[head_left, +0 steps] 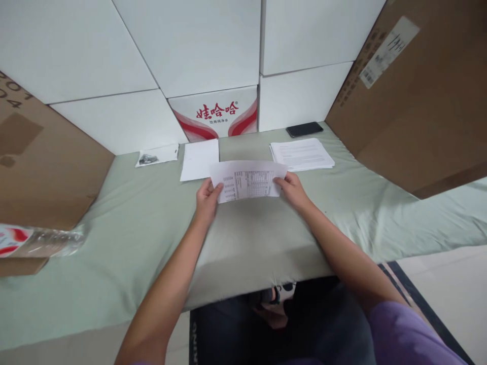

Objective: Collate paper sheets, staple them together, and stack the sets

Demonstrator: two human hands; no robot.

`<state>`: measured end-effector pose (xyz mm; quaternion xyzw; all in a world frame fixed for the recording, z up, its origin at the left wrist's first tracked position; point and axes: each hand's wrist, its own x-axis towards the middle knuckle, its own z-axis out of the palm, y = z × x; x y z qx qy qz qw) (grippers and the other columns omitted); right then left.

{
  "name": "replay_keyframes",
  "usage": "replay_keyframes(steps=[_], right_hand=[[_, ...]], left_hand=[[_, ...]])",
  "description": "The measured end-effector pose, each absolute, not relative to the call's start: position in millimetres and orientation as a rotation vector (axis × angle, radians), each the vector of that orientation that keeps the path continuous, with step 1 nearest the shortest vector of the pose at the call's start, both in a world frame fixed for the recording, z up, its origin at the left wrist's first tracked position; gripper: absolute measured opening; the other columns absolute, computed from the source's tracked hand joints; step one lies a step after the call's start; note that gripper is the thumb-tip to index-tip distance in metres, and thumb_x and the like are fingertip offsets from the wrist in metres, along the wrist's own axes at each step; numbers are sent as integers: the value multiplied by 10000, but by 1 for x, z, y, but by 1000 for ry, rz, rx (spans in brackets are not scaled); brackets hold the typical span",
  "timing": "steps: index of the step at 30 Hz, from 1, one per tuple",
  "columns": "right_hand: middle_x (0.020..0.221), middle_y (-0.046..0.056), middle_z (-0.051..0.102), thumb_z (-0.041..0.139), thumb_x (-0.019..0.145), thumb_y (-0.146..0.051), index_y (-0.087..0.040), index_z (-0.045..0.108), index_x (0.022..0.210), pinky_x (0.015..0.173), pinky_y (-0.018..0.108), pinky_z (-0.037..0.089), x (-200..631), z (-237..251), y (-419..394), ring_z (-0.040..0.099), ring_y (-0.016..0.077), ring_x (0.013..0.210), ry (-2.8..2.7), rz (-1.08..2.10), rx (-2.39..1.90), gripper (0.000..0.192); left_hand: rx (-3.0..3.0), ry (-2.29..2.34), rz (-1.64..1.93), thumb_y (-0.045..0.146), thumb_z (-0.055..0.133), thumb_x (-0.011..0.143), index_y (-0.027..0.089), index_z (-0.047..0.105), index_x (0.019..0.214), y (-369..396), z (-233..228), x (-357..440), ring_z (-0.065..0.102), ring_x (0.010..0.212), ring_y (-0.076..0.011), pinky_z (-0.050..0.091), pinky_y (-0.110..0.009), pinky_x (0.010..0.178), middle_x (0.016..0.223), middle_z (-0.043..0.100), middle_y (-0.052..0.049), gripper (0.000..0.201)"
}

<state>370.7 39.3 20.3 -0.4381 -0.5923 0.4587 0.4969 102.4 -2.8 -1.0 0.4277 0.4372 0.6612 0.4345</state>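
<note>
Above the middle of the tabletop [247,243], between front and back edges: one printed sheet [254,183], slightly bowed along its length, with a table and rows of small print on the near face; wording too small to read. Gripped at its left end by the left hand [206,197], thumb on the printed face. Gripped likewise at its right end by the right hand [294,188]. Beyond the sheet's left end, toward the back edge: one white paper [198,158], flat, near corner hidden in view by the sheet. Left of that, near the back edge: clear pouch [167,152] with small dark contents. Beyond the sheet's right end: stack of printed papers [304,153], flat. Just behind the stack, at the back edge: dark phone [304,130]. Along the back edge: wall of white boxes [205,45], including a box with red lettering [217,112]. Toward the left edge: brown carton [57,177], with a clear plastic bottle [49,242] on its side in front. Toward the right edge: labelled brown carton [418,121].
</note>
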Motion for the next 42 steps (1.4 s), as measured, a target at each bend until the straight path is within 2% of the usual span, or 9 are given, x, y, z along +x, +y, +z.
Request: replay_keyframes(steps=[12,16,23,26,31,33,36,39,42], right_hand=[[796,35,674,597,768,-380,-174,683,815,772,345,481,373,19,36,597,209,784,-1554,1040,-1011,228],[739,25,653,572,782,-387,-172,669,755,777,339,482,373,19,34,587,201,760,-1636,1040,-981,238],[790,35,671,571,789,-374,-168,674,790,821,362,485,373,13,37,610,221,821,-1634,1069,-1053,230],[835,41,688,601,794,-393,-168,683,868,823,368,496,375,15,38,623,227,842,-1571,1092,-1052,251],[1033,71,714,624,860,-432,-179,679,1132,890,383,520,375,23,36,657,219,931,-1514,1194,-919,375],[1002,76,716,634,859,-454,-172,669,1159,831,378,542,374,24,35,665,217,886,-1512,1254,-920,413],[819,47,687,632,861,-471,-170,648,1198,597,326,533,372,23,34,632,187,660,-1556,1401,-976,452],[672,6,611,611,881,-493,-167,639,1199,393,261,395,368,19,32,508,137,456,-1629,1525,-1013,456],[630,-12,577,607,889,-520,-173,640,1168,347,227,303,363,16,28,428,102,405,-1645,1582,-997,447]], left_hand=[[1124,1129,1596,443,853,708,142,751,1052,0,-5,99,745,946,-229,573,-364,907,1027,794,-112,468],[1152,1252,1590,450,856,692,132,774,893,1,-5,93,737,811,-203,572,-325,825,854,789,-80,385],[1186,1260,1571,427,833,737,117,782,981,-3,-1,94,740,869,-218,564,-339,866,904,789,-100,398],[1155,1284,1598,455,824,743,115,775,975,-3,-3,95,743,845,-227,578,-329,807,856,780,-96,414],[1124,1211,1561,493,815,746,141,736,1104,-5,1,90,748,870,-236,596,-315,753,974,787,-109,508],[1111,1196,1517,499,815,745,146,736,1093,-4,5,82,745,849,-230,593,-301,731,977,785,-107,502],[1069,1256,1356,499,834,714,141,748,1013,-4,13,64,727,728,-216,565,-273,610,885,780,-100,474],[1013,1291,1124,508,847,687,140,762,954,-5,21,46,708,657,-222,543,-276,524,810,766,-104,462],[1014,1288,911,489,853,678,139,781,904,-9,28,34,677,570,-219,512,-282,441,738,748,-117,422]])
